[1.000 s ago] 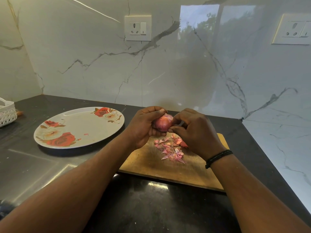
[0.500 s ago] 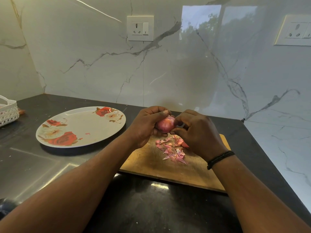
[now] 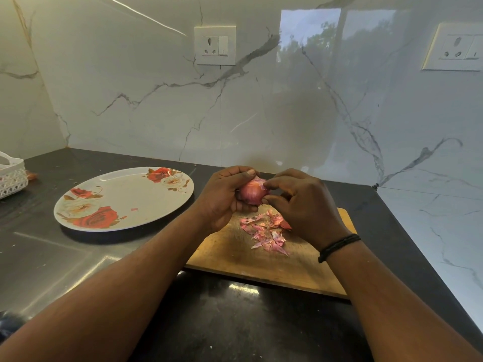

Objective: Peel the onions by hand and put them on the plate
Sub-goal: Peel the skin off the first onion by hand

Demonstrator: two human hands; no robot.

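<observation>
Peeling in progress. Below both hands, shed pink skins (image 3: 265,232) lie on the wooden board (image 3: 235,259). The left hand (image 3: 222,198) cups a red onion (image 3: 251,192); the right hand (image 3: 300,205) pinches skin at its top. Next, probably, a pull outward to strip that flake. The onion looks glossy, partly bared. Left of the left hand, the flowered plate (image 3: 117,194) holds no onions.

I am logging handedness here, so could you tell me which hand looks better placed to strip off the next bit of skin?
Probably the right hand: its fingertips already pinch at the onion, which the left hand grips above the cutting board.
</observation>
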